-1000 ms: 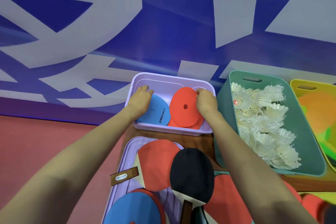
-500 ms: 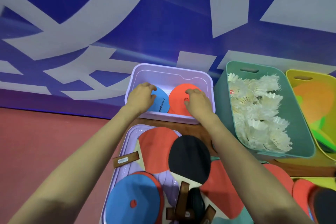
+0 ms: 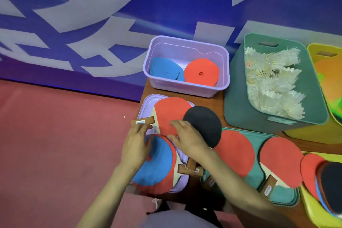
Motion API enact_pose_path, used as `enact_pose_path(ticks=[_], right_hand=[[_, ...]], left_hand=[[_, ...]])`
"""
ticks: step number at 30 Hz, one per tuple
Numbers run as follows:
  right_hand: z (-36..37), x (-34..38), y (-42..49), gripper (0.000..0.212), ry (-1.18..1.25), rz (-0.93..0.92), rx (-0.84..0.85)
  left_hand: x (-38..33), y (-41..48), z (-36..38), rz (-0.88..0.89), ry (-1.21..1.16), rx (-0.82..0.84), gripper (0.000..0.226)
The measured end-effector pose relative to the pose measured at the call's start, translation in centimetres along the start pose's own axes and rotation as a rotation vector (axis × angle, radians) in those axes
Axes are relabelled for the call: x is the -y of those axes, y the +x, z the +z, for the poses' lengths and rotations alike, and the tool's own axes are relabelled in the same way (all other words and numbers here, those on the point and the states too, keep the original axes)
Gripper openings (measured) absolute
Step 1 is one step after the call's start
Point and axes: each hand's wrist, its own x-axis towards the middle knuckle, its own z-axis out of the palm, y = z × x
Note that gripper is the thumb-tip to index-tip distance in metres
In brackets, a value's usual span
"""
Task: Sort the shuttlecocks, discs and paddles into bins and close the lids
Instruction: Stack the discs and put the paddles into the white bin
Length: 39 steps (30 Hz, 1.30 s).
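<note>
Resting spread-fingered on the round red-rubber wooden paddle (image 3: 166, 114), the right hand (image 3: 187, 138) gripped nothing. The left hand (image 3: 137, 146), fingers loosely extended, lay over the flat blue foam disc (image 3: 159, 166), seemingly holding nothing. Paddle and disc sat on the lilac plastic lid (image 3: 147, 101).

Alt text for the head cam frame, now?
A person's left hand touches a blue disc and the right hand a red paddle, in a pile on a lilac lid. Behind it, an open lilac bin holds blue and red discs; a teal bin to its right holds white shuttlecocks.
</note>
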Motion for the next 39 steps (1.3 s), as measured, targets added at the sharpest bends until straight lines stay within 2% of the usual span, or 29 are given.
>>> enact_pose_path(ticks=[3,6,12,17,21,24,28,30,32,35,37,39], right_hand=[[1.7,0.5,-0.1,0.055,-0.019,0.114,0.143],[2.8,0.7,-0.2,0.056,-0.054,0.176,0.213],[4.6,0.7,-0.8,0.050,-0.014,0.191,0.148],[4.5,0.7,-0.6,0.049,0.228,0.271,0.099],[2.0,1.1,-0.5,0.035,0.425,0.169,0.162],[0.0,1.5,-0.7,0.031,0.468,0.132,0.159],[-3.2,1.0,0.0,0.030,0.468,0.138,0.015],[-5.1,0.3,0.5,0.028,0.448,0.118,-0.066],[-7.0,-0.1,0.7,0.028,0.446,0.073,-0.138],[-9.9,-0.3,0.5,0.025,0.572,0.059,-0.232],[-11.7,-0.6,0.3,0.018,0.660,0.073,-0.277],[-13.5,-1.3,0.3,0.012,0.668,0.092,-0.243]], left_hand=[[1.4,-2.6,1.0,-0.259,0.182,0.133,0.053],[2.3,-3.9,2.0,-0.374,0.235,0.193,0.069],[2.9,-3.8,2.1,-0.418,0.041,0.121,0.076],[2.5,-3.5,1.7,-0.438,-0.084,0.096,0.092],[2.3,-3.1,0.9,-0.478,-0.184,0.098,0.098],[1.7,-2.6,-0.2,-0.469,-0.256,0.089,0.084],[0.3,-1.7,-1.4,-0.364,-0.280,-0.044,0.039],[-0.8,-1.0,-1.9,-0.279,-0.348,-0.060,0.024],[-2.1,-0.1,-2.3,-0.213,-0.401,-0.062,0.018],[-4.4,1.4,-2.9,-0.163,-0.455,-0.173,0.009],[-5.5,2.7,-3.3,-0.196,-0.612,-0.195,0.010],[-6.4,4.2,-3.8,-0.245,-0.763,-0.154,0.014]])
